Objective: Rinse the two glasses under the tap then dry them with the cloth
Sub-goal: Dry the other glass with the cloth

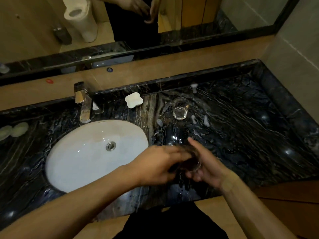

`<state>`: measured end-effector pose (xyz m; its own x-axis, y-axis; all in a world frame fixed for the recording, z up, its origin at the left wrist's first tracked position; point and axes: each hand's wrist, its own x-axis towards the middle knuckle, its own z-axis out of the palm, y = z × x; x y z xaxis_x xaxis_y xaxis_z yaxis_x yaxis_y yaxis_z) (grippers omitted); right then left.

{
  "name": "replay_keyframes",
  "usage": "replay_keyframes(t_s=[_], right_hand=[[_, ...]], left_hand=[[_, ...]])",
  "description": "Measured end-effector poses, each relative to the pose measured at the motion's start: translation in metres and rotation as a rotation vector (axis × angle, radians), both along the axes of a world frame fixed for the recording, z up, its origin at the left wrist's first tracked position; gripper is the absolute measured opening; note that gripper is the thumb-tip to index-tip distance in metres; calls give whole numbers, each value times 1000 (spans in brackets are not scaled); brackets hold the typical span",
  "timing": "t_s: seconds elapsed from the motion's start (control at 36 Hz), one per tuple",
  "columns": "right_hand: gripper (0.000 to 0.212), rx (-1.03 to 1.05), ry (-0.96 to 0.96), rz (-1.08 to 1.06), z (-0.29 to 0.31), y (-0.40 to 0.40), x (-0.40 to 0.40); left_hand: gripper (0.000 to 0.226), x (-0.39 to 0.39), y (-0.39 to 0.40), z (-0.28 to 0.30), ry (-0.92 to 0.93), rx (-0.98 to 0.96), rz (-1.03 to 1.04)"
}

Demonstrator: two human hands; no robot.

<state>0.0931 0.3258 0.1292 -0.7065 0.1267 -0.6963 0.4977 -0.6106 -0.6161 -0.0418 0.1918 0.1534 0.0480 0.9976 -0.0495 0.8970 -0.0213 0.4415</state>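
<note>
While both hands are meeting over the front part of the dark marble counter point(241, 128), just right of the sink point(72, 161), a glass point(196, 167) is lying between them, tilted on its side and blurred. The left hand point(155, 165) is reaching across from the sink side with its fingers point(174, 150) curled over a dark cloth point(186, 163) that is covering much of the glass. The right hand point(205, 164) is cupping the glass from the other side, with its fingers point(195, 144) lying fairly straight along it and the thumb side below; how tightly it is gripping cannot be told through the blur. The second glass point(180, 108) is standing upright on the counter farther back, well apart from the hands and to the right of a white soap dish point(133, 100). The tap point(83, 102) is standing behind the sink at its rear rim, and no water can be seen running from it. The drain point(110, 146) is showing near the middle of the white basin. Two pale round items point(14, 130) are lying at the far left edge of the counter. Above the counter, a mirror point(250, 12) is reflecting a white paper roll point(81, 19) and the person's hands.
</note>
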Motion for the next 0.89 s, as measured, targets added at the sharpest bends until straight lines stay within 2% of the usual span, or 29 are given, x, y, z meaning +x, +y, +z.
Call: replay_keyframes(t_s=[0.06,0.08,0.14,0.17,0.22,0.28,0.33,0.39,0.44,0.5,0.53,0.56,0.61,0.67,0.72,0.75,0.81,0.86,0.89], right_hand=[[44,140,161,-152,-5,-8,1],[38,256,230,-241,-6,-14,1],[34,521,365,-357,-12,-25,1],[35,638,418,-382,-14,-28,1],[37,786,444,-439,-18,-30,1],[33,834,393,-501,-18,-30,-2],[29,757,275,-551,-10,-31,-8],[35,447,113,-537,-6,-24,-10],[44,85,1,-356,-2,-15,-9],[48,-88,-64,-170,-2,-9,-5],[50,-98,-66,-112,-2,-8,-3],[53,-90,-48,-79,-3,-9,-2],[53,-32,54,-106,-6,-14,0],[45,150,211,-232,-9,-23,2],[42,502,361,-298,-14,-31,4],[43,667,438,-288,-17,-34,6],[41,874,493,-275,-22,-35,8],[31,977,476,-309,-23,-32,5],[27,989,465,-339,-22,-32,4]], left_hand=[[57,-2,3,6,-485,-117,307],[51,-4,5,10,-739,-172,463],[45,-8,8,16,-1135,-250,677],[45,-9,9,18,-1271,-283,715],[47,-4,11,23,-1376,-322,723],[51,4,13,23,-1275,-279,701],[61,12,13,17,-935,-163,635],[63,12,11,8,-473,-14,395],[62,5,6,0,-18,90,88],[62,-2,3,-3,239,92,-122],[61,-4,1,-4,269,79,-156],[60,-5,-1,-3,221,58,-134],[56,-5,-2,3,-90,-12,63],[46,-7,0,10,-617,-175,356],[37,-9,2,16,-1148,-303,627],[37,-9,2,16,-1330,-343,716],[41,-7,3,17,-1518,-384,810],[43,-2,2,19,-1537,-385,817],[43,2,2,19,-1491,-362,793]])
